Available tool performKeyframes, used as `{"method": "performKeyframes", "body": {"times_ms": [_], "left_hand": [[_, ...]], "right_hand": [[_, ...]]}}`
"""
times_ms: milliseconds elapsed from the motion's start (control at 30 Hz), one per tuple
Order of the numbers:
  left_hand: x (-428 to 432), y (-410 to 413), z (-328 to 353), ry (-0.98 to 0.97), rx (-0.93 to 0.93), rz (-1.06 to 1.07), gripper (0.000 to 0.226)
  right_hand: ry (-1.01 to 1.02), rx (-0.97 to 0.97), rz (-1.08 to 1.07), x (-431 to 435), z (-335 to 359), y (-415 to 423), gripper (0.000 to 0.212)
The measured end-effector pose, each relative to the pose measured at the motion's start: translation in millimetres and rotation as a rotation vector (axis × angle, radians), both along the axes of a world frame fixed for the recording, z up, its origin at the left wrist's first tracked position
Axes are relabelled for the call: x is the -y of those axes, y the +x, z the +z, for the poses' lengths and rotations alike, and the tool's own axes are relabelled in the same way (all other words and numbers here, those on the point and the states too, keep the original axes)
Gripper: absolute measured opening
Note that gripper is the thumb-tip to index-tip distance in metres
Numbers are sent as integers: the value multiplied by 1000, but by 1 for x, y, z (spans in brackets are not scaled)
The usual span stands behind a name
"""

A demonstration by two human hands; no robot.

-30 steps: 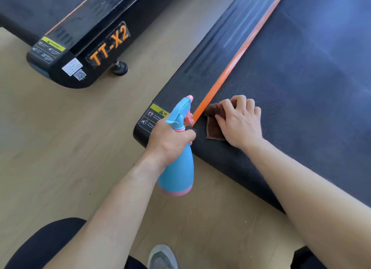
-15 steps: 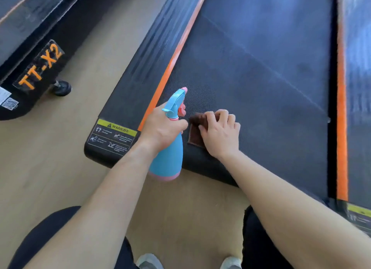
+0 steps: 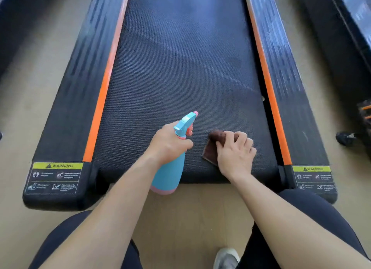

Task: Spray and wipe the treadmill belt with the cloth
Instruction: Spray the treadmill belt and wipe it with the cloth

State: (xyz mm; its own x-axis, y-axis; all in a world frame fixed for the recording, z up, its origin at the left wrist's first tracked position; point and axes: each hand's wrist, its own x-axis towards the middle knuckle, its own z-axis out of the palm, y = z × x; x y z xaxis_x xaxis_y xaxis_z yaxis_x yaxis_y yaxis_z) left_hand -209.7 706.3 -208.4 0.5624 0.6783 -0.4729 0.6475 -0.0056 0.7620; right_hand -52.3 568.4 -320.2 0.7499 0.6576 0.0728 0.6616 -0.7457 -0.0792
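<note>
Since half a second ago both hands have slid rightward, away from the left orange strip (image 3: 104,84) toward the middle of the treadmill belt (image 3: 180,68), and my view has swung square onto the deck so that both rear corners show. From my end, the left hand (image 3: 168,143) reaches forward on a straight forearm, its fingers wrapped round the neck of the spray bottle (image 3: 170,172) and one finger lying by the pink trigger. The bottle is tilted, nozzle aimed up the belt and a little to the right, while its base hangs past the belt's rear edge, over the floor (image 3: 192,218). The right hand (image 3: 234,154) lies palm down with knuckles raised, fingers curled over the cloth (image 3: 211,148) and pressing it onto the belt. That cloth is small, brown and folded, bunched at its far end by the fingertips, with a flat corner poking out on the hand's left side. It sits on the belt close to the rear edge, right of centre. Bottle and cloth are near each other but apart, with bare belt between them. The bottle is light blue with a pink base band and a pink nozzle tip. The belt is dark and finely textured, crossed by faint pale diagonal streaks.
</note>
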Motion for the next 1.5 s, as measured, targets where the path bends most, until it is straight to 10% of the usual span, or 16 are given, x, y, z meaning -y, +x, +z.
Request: {"method": "performKeyframes", "body": {"times_ms": [933,1500], "left_hand": [[10,-48,-5,-65,-243,196,17],[-22,-55,5,-108,28,340,38]], "right_hand": [[148,20,108,-12,-7,4,35],[2,-92,155,-149,7,84,44]]}}
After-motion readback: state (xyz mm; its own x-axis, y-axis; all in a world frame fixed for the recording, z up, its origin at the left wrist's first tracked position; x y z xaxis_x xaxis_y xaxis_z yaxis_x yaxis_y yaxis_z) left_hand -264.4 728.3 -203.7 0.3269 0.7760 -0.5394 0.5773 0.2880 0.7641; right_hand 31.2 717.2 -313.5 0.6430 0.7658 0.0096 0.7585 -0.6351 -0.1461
